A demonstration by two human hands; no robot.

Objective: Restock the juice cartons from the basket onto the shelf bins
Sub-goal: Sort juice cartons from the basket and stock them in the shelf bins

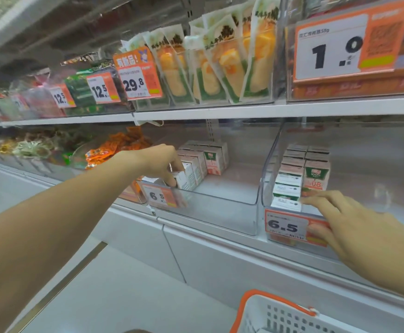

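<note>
Head cam view here: the left hand [158,162] is reached into the clear plastic shelf bin on the left [220,212], fingers curled down round a small white juice carton with a pale pink front [183,179] at the front of its row. Looks to me like it's being seated or nudged into line, not lifted. The right hand [354,227] is flat and relaxed, holding nothing, with its fingertips [309,200] touching the front of the small white-and-green juice cartons [292,186] stacked in the clear plastic bin on the right [268,164], while the thumb sits over the orange-and-white 6.5 price tag [286,227].

Handling-wise, my guess: these little cartons are light, boxy and fairly stiff, but the paperboard will dent if you squeeze hard, and the coated sides may be a bit slick. Best hold is probably thumb on one broad face and fingers on the other, near the middle, keeping clear of the top folds. They should slide easily on the bin floor, so pushing from the front face works too.

More of the pink-fronted ones [214,157] sit further back in the left bin. The white plastic basket with the orange rim [256,306] is down at the bottom edge; can't see what's in it.
</note>
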